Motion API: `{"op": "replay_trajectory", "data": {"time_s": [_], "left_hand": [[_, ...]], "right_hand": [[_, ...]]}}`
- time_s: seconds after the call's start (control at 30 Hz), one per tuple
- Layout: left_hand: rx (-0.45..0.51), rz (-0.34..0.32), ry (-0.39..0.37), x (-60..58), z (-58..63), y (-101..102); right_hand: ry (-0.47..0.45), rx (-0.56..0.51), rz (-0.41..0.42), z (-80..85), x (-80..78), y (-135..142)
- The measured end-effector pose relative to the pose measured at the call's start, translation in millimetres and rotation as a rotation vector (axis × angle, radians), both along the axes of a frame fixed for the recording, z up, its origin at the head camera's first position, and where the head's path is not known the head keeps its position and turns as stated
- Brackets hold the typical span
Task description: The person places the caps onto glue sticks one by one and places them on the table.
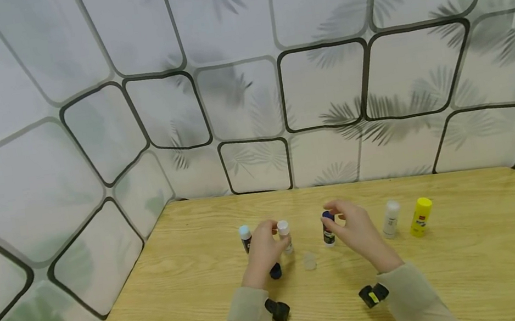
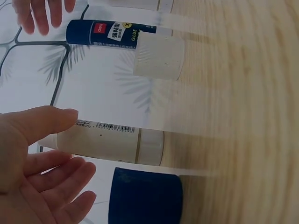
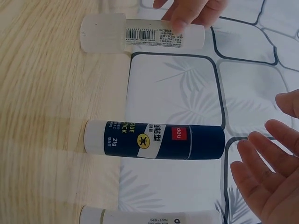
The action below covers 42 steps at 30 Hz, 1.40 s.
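A white glue stick (image 1: pixel 286 244) with a barcode label stands upright on the table. My left hand (image 1: pixel 264 245) has its thumb and fingers around it, the thumb at the tube's edge in the left wrist view. Close in front stand a translucent white ridged cap (image 2: pixel 160 57) and a dark blue cap (image 2: pixel 145 196). Beside a navy glue stick (image 3: pixel 154 140), upright with its dark cap on, my right hand (image 1: pixel 354 225) has its fingers spread and apart. In the right wrist view, a gap shows between those fingers and the navy stick.
Left of my left hand stands a glue stick with a light blue cap (image 1: pixel 245 233), partly covered by the hand. To the right are another white glue stick (image 1: pixel 391 220) and a yellow one (image 1: pixel 421 217). A patterned curtain (image 1: pixel 243 101) hangs behind the wooden table (image 1: pixel 492 258).
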State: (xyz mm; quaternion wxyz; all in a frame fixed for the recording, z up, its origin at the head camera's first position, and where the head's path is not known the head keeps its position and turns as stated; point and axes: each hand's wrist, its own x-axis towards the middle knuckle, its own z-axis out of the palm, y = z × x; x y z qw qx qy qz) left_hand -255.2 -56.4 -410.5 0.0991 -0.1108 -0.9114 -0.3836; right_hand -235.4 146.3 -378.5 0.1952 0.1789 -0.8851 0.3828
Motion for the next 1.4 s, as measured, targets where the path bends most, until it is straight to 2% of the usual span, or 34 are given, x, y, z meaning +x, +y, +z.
{"op": "replay_trajectory", "data": {"time_s": [0.2,0.33,0.6,0.9,1.1,1.4], "left_hand": [[0.014,-0.045,-0.052,-4.5,-3.6,-1.1],[0.011,-0.048,-0.068,-7.5,-6.7,-0.9],[-0.022,-0.052,-0.077,-9.0,-9.0,-1.0],[-0.051,-0.053,-0.055,-6.0,-7.1,-1.4],[-0.017,-0.069,-0.004,-1.3,1.7,-0.4],[0.014,-0.055,0.129,16.2,29.8,1.5]], "right_hand": [[0.004,0.002,0.003,-1.7,-0.2,-0.8],[0.004,0.001,0.006,-3.1,-0.7,-1.1],[0.016,0.002,0.009,-3.5,-1.1,-1.1],[0.003,0.010,0.000,-2.0,-0.1,-1.8],[0.001,0.013,-0.003,-1.8,0.8,-2.4],[0.006,0.014,-0.001,-1.7,1.6,-2.4]]}}
